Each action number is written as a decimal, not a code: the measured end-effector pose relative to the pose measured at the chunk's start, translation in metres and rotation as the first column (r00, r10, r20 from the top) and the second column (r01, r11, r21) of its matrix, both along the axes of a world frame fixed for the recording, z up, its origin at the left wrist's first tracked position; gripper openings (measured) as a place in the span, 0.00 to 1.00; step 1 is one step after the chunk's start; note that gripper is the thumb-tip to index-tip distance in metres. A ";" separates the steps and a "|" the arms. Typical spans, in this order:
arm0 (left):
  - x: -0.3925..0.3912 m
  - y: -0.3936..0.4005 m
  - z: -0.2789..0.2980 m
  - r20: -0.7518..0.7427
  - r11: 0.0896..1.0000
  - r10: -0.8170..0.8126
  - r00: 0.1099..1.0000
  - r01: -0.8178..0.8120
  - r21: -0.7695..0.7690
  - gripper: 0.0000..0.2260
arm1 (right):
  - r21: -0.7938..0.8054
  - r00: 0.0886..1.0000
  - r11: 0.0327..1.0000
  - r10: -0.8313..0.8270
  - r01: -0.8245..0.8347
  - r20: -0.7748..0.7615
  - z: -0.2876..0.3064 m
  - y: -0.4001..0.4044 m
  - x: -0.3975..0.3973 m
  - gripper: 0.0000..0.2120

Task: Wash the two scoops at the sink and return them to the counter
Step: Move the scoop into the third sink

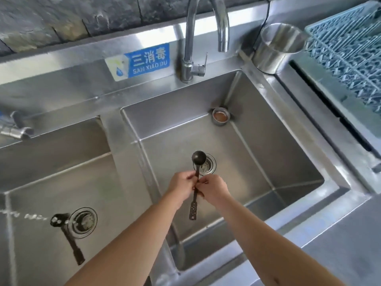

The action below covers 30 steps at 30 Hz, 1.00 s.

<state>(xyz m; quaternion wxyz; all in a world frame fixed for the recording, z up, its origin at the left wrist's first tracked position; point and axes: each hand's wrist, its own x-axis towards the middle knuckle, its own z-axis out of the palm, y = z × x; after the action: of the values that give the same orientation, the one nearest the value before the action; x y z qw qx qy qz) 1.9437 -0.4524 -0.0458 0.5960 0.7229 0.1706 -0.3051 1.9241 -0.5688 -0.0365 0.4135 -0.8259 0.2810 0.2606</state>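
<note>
Scoop (68,236) one lies flat in the left basin (31,162), head at its drain. I hold the second scoop (196,178) over the right basin (257,166), bowl far, above the strainer (208,166). Left hand (181,187) and right hand (214,189) fingers both pinch its mid-handle. Faucet (203,38) shows no stream. My judgement: start water, rub handle end to bowl, rotating; nearside desk (340,234) right waits.

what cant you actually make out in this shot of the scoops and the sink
- Head view: the middle of the held scoop's handle is covered by the left hand and right hand.
- Whether the faucet is running: no stream is visible; too blurred to be sure.
- Second scoop in the left basin: smeared and dark, bowl shape unclear.
- Small metal cup's contents: too small.
</note>
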 end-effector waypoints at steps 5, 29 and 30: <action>0.011 -0.035 -0.075 0.012 0.884 -0.342 0.940 0.317 0.344 0.09 | 0.071 0.979 0.996 -0.031 0.046 -0.203 -0.080 -0.034 0.016 0.13; 0.006 -0.055 -0.174 -0.104 0.808 -0.333 0.937 0.341 0.481 0.13 | 0.028 0.903 0.999 -0.017 0.032 -0.429 -0.148 -0.053 0.024 0.09; 0.009 -0.053 -0.164 -0.089 0.789 -0.365 0.927 0.359 0.499 0.15 | 0.027 0.904 0.999 -0.007 0.020 -0.428 -0.137 -0.052 0.027 0.07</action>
<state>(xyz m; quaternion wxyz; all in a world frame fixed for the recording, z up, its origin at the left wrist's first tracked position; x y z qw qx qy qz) 1.9525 -0.5050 -0.2097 0.3165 0.8745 0.0997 -0.3537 1.9514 -0.6208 -0.1731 0.3562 -0.7404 0.3665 0.4366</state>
